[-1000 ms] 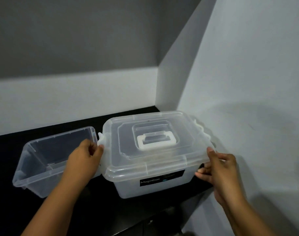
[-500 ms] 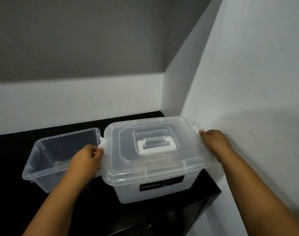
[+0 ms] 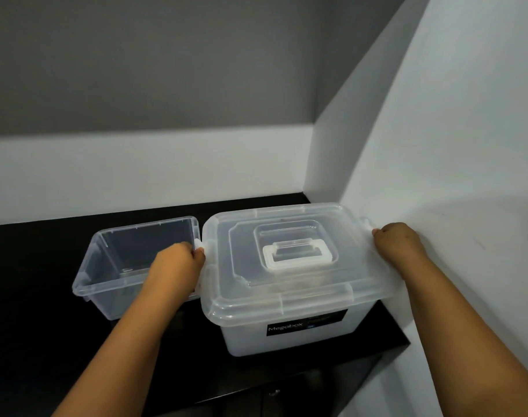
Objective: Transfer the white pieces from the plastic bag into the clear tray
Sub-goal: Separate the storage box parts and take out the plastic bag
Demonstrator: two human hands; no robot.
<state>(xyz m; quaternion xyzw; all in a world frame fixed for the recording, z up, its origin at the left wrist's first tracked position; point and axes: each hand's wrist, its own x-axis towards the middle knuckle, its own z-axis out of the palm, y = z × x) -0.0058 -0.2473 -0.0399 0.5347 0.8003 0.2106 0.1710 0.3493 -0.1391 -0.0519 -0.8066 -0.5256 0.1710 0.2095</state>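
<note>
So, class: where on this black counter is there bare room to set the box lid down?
Bare counter lies left of and in front of the tray. A strip runs behind tray and box. Crowded: tray against box, box close to the right wall.

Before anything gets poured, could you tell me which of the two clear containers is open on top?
The smaller clear tray on the left is open; the larger Megabox box beside it has its lid on.

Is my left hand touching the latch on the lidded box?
Touching. The head view shows the left hand with its fingertips on the latch at the lidded box's left end.
</note>
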